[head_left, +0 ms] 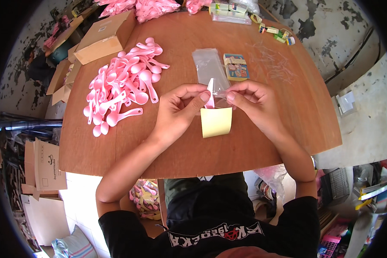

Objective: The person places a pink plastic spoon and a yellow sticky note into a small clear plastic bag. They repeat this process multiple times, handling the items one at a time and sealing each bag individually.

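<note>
Over the middle of the table, my left hand (pixel 178 105) pinches the left edge of a small clear plastic bag (pixel 219 93). The bag's right edge is between the thumb and fingers of my right hand (pixel 258 101). Part of a pink spoon (pixel 210 102) shows beside my left fingertips; whether it lies fully inside the bag I cannot tell. A pale yellow card (pixel 216 123) hangs just below, toward me. Beyond my hands lies a stack of flat clear bags (pixel 208 62). A banded stack of printed cards (pixel 236 66) is right of it.
A heap of pink spoons (pixel 124 81) covers the table's left part, with a cardboard box (pixel 105 38) behind it. Thin clear strips (pixel 273 62) lie scattered at the right. Bags of pink spoons (pixel 157 9) line the far edge of the wooden table (pixel 288 124).
</note>
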Demonstrator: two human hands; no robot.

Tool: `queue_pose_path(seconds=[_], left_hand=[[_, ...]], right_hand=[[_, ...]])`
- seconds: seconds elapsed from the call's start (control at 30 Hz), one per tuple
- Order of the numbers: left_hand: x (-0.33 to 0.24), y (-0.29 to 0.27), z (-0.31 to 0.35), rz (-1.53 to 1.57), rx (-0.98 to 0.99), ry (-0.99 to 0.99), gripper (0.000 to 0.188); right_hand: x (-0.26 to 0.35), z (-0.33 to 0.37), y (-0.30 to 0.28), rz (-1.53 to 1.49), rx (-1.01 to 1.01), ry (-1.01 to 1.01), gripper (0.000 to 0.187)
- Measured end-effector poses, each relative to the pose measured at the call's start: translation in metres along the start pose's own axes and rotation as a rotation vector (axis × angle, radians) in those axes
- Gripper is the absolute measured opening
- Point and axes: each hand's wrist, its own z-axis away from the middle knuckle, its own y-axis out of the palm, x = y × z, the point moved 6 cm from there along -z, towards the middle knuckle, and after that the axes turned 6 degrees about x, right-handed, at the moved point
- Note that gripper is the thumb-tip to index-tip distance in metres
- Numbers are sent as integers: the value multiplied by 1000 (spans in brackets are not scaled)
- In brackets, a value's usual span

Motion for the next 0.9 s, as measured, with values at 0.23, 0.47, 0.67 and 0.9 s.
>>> queue_pose_path(seconds=[0.23,0.47,0.67,0.9], left_hand=[[2,-3,2,13,7,-45,22],[6,-4,2,124,59,-47,25],[7,-5,4,155,127,-33,24],[1,-6,6,86,206,-10,21]], right_hand=[[1,-3,-2,-27,-33,5,17],[0,-3,-3,-88,-9,-68,16],[6,-1,-5,-93,78,-35,12],[21,1,-2,127,243,-230,23]])
